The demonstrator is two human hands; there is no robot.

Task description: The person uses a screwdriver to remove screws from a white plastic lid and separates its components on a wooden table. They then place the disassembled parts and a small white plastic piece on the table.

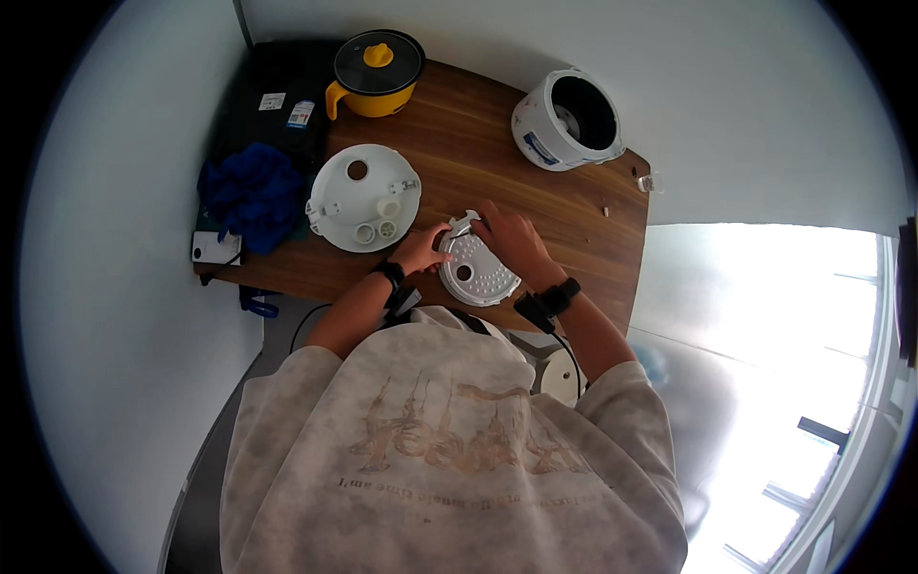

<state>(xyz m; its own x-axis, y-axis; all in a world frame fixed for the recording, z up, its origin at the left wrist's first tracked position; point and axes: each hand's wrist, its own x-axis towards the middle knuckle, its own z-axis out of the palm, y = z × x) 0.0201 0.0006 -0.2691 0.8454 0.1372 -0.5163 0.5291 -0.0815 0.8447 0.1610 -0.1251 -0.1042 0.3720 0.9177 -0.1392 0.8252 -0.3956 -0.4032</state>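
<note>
A: What lay about the hands, biggest first?

B: The wooden table [535, 206] bore it all. Far beyond the right fingertips sat the white cooker body [568, 120], tipped so its dark mouth showed. Well beyond the left fingertips stood a yellow pot [377, 69] with a dark lid. Just past the left fingers lay the big white lid shell [364, 196], inside up, and farther left a blue cloth [251, 191] and a white phone [216, 247].

A: And the fingers themselves?

B: Both were on the round inner plate [476, 270], which lay flat at the near edge of the table. The left hand [421, 249] touched its left rim with bent fingers. The right hand [512, 241] lay over its top right edge, fingers curled on the rim near a small tab. Whether either pinched it tight I couldn't tell.

A: Which step would you call it?

B: I'd judge it was handling the plate taken from the lid, with both hands steadying or turning it. Any next move, I'd say, called for a firm hold on opposite rims so it stayed level.

A: How did the plate look?

B: Pale grey, thin, dotted with rows of small dimples, with one round hole near its lower left.
</note>
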